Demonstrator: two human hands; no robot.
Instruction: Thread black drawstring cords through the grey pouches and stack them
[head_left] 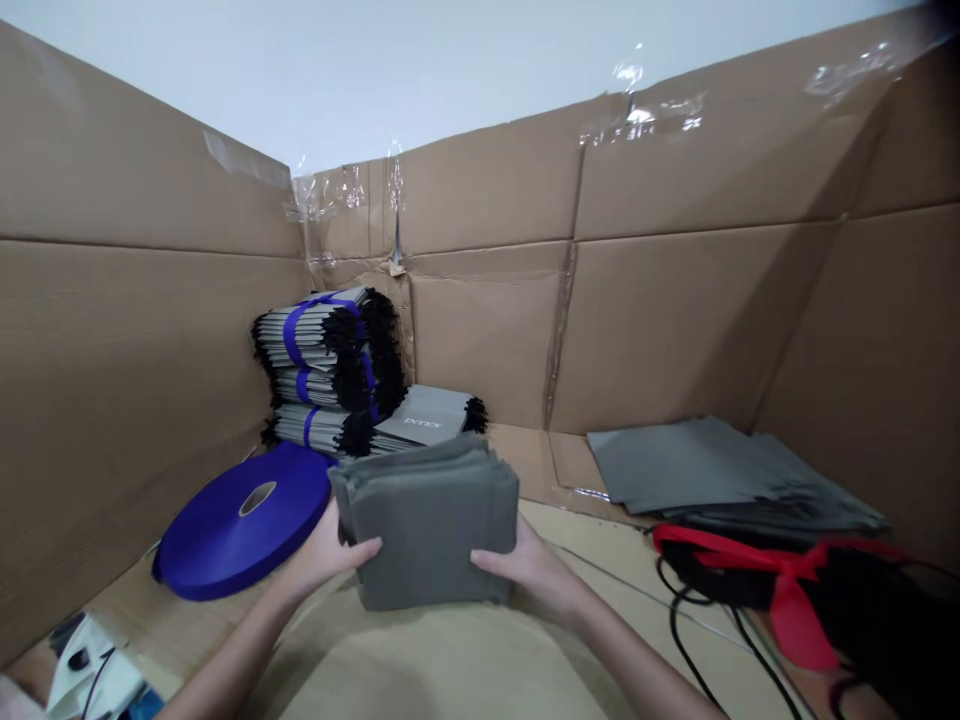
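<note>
A thick stack of grey fabric bags (435, 545) stands on edge in front of me, raised over the tan work surface. My left hand (334, 545) grips its left side with the thumb across the near face. My right hand (532, 560) clasps the right side the same way; the fingers of both hands are hidden behind the stack. Just beyond lies a pile of grey bags (439, 402) printed "INTEX", with black tufted ends. Behind it on the left rise bundles of similar bags (311, 385), tied with purple-blue ribbon.
A large roll of blue ribbon (217, 525) lies flat at left. Flat grey sheets (682, 465) lie at the far right, near a red strap (799, 610) and black cords (682, 640). Tall cardboard walls (480, 310) enclose the surface. A white object (90, 665) sits at lower left.
</note>
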